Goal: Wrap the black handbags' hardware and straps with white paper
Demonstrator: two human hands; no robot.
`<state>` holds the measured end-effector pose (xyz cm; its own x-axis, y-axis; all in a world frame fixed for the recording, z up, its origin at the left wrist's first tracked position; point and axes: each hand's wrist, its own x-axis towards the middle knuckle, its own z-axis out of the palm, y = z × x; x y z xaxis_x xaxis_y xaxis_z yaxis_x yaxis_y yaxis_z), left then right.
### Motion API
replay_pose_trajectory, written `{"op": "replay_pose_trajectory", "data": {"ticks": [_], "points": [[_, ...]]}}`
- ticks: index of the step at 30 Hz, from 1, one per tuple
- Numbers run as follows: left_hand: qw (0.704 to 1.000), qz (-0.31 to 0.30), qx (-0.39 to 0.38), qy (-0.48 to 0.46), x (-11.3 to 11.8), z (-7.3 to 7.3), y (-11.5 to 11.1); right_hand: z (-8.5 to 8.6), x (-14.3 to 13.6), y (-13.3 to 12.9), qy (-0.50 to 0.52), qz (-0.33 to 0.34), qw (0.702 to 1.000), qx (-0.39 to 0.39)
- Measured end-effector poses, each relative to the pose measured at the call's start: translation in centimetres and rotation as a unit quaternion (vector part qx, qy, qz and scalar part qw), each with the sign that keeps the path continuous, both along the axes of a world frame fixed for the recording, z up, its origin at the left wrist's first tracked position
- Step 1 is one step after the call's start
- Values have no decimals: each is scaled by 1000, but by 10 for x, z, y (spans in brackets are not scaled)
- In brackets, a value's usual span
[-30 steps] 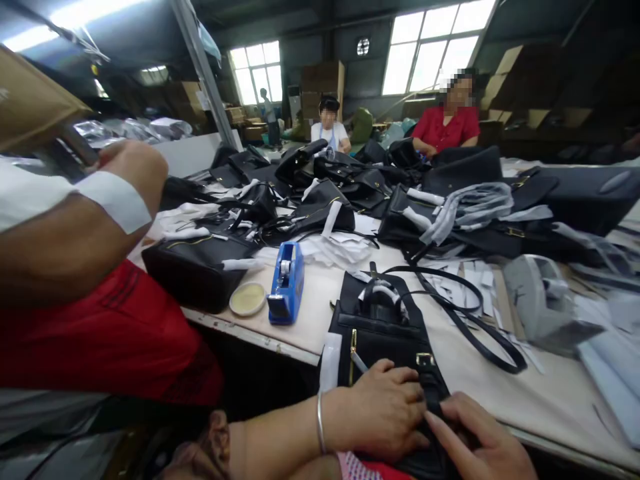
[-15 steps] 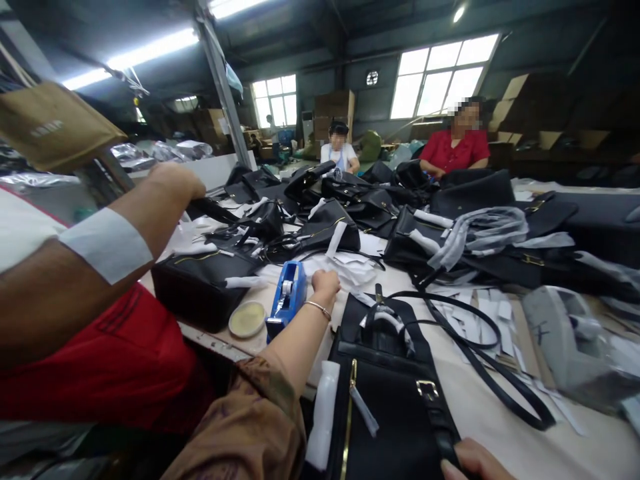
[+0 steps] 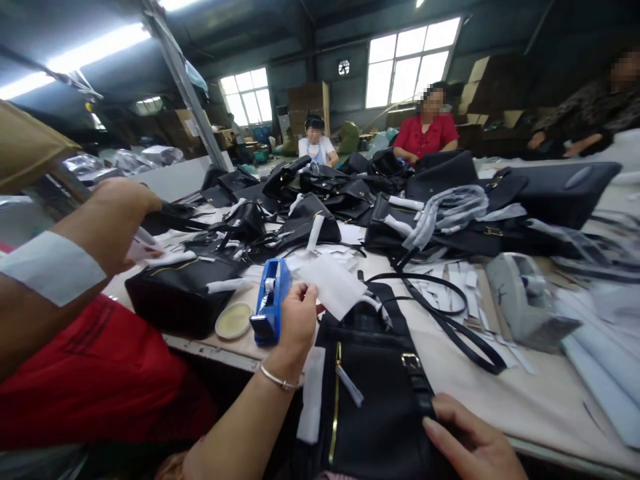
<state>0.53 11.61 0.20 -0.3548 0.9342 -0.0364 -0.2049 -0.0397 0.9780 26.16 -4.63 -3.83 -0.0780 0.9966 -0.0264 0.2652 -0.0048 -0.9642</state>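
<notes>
A small sheet of white paper is pinched in my left hand, above the top of a black leather bag. The bag lies at the table's front edge, with a gold zip, a gold buckle and a white-wrapped piece along its left side. My right hand grips the bag's right edge beside the buckled strap, thumb on top. Just left of my left hand stands a blue tape dispenser, and next to it a round dish with something yellowish in it.
A co-worker's arm reaches in from the left over another black bag. Black bags are heaped across the table. A grey tape dispenser stands at right near paper strips. Other people sit at the far side.
My left hand has drawn back from the paper pile with a white sheet in it. More of my right hand shows at the bag's edge. The view has turned right.
</notes>
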Motion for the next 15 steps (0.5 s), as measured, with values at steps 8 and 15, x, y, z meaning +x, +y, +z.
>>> {"op": "replay_pose_trajectory", "data": {"ticks": [8, 15], "points": [[956, -274, -15, 100, 38, 21, -87, 44, -14, -26, 107, -114, 987, 48], [885, -462, -2, -54, 60, 34, -112, 64, -25, -22, 44, -149, 987, 40]]}}
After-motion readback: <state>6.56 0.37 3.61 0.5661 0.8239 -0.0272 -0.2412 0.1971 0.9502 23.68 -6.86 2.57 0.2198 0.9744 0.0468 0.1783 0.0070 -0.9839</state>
